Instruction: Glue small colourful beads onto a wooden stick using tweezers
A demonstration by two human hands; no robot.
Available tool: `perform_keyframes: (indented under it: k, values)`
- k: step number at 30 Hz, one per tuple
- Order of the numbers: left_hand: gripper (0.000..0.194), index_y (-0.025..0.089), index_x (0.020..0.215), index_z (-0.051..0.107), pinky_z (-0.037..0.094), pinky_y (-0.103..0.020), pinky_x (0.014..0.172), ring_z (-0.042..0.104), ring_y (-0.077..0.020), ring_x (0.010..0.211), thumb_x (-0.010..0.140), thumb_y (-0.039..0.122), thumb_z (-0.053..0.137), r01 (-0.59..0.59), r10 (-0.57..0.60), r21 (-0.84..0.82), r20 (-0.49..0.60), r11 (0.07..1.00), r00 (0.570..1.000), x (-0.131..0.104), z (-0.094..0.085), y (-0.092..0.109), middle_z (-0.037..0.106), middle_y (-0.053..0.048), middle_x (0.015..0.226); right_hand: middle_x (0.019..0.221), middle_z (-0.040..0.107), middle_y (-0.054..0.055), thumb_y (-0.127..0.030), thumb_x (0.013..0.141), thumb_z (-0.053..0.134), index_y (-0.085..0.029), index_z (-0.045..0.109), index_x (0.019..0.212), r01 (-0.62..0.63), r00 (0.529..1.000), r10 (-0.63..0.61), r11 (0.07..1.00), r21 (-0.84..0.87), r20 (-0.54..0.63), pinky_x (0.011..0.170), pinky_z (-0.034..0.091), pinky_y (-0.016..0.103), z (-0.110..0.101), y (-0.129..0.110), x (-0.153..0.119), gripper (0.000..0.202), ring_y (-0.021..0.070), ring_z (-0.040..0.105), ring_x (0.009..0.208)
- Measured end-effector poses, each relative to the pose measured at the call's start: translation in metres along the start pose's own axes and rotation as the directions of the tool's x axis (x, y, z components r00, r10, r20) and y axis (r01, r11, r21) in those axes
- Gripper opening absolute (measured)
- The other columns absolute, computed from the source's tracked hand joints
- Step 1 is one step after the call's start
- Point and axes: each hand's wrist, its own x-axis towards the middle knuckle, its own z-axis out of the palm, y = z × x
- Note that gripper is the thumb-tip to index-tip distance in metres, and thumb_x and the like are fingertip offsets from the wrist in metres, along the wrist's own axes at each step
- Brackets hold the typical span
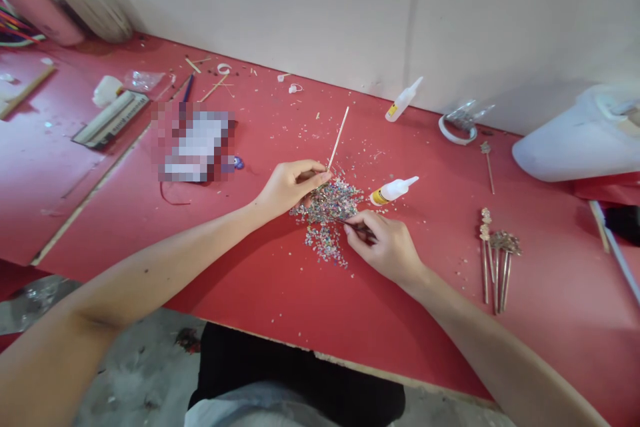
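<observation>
My left hand pinches a thin gold-coloured stick, which slants up and away from the fingertips. Dark, slim tweezers are in the closed fingers of my right hand, their tip at the edge of a pile of small sparkling rhinestones. The left hand hovers over the back left of this pile, so its lower fingers are partly hidden. Just right of the pile lies a white glue bottle with a yellow label. Whether the tweezers hold a stone is too small to see.
Several sticks with stone-covered heads lie at the right, near a single one. Another glue bottle, a tape roll and a large white container stand toward the wall. A blurred-out phone-like object is at left.
</observation>
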Motion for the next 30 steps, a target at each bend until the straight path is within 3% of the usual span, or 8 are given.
perform_keyframes:
  k: [24,30]
  values:
    - [0.021,0.017,0.090,0.066,0.034,-0.019,0.037,0.047,-0.0044,0.036,0.087,0.037,0.062,0.003,-0.003,0.025,0.014,1.000,1.000,-0.0008,0.0000,0.0015,0.055,0.004,0.052,0.059,0.057,-0.003,-0.024,0.089,0.055,-0.019,0.060,0.086,0.041,0.999,-0.041,0.999,-0.020,-0.007,0.049,0.041,0.019,-0.0002,-0.0017,-0.0002,0.007,0.0079,0.051,0.049]
    - [0.017,0.017,0.085,0.061,0.042,-0.019,0.039,0.055,-0.0076,0.038,0.088,0.034,0.061,0.044,-0.041,-0.057,0.048,0.997,0.998,-0.0016,0.0002,0.0039,0.055,0.004,0.050,0.059,0.061,-0.003,-0.023,0.087,0.059,-0.020,0.063,0.086,0.024,0.988,-0.015,0.998,0.059,-0.157,0.045,0.041,0.019,-0.0024,-0.0068,-0.0021,0.005,0.0072,0.050,0.045]
